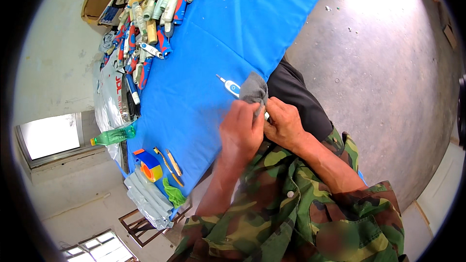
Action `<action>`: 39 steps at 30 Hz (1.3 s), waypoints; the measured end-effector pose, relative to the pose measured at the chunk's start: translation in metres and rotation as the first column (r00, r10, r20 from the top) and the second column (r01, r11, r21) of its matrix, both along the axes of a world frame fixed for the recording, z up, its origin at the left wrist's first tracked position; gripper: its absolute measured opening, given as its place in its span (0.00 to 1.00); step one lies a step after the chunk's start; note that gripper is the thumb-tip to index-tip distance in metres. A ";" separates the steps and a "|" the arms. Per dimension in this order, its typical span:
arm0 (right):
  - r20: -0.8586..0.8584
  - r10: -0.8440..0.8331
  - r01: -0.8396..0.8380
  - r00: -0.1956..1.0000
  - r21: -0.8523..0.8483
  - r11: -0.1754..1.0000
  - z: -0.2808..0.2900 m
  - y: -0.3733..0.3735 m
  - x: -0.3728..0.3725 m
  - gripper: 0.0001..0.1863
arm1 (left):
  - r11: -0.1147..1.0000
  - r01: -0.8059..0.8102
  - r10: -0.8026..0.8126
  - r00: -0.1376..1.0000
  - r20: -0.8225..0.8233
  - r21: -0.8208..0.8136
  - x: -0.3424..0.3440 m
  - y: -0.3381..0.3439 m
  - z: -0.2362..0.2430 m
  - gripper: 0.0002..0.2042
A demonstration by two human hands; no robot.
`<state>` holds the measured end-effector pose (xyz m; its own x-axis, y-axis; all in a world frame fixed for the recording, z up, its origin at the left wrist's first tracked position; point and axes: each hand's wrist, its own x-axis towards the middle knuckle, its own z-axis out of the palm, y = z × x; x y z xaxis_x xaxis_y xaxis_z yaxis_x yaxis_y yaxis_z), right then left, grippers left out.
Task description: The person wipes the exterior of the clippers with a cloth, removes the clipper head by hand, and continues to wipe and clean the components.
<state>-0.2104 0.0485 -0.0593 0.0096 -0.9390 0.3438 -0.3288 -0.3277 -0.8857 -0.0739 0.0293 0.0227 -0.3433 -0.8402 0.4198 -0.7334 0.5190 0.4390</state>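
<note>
A white and blue electric toothbrush handle (232, 88) is between my hands, its thin metal shaft pointing to the upper left. A grey cloth (254, 89) is bunched over its middle. My left hand (241, 127), slightly blurred, is closed with the cloth pinched in its fingers. Closed round the lower end of the handle is my right hand (285, 122); only a small white bit shows between the fingers. Both hands are close together above my lap, at the near edge of the blue table cover (208, 43).
A heap of used electric toothbrush handles (150, 17) lies at the far left. Along the left side are a green bottle (114, 135), a tape roll (151, 171), a manual toothbrush (167, 165), a green cloth (173, 193) and grey plastic bags (145, 196). Concrete floor (378, 58) stretches to the right.
</note>
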 end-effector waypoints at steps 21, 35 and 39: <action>-0.079 -0.019 0.013 0.997 -0.075 0.997 -0.001 0.004 -0.001 0.31 | 0.998 -0.059 0.058 0.997 0.053 0.019 -0.001 0.011 -0.001 0.08; -0.037 -0.058 0.055 0.998 -0.076 0.996 0.008 -0.001 0.004 0.25 | 0.971 -0.234 0.238 0.965 0.112 -0.050 0.022 -0.044 0.000 0.05; 0.018 -0.039 0.039 0.999 -0.022 0.999 0.006 0.003 0.004 0.27 | 0.987 -0.152 0.156 0.981 0.113 -0.045 0.018 -0.022 -0.001 0.05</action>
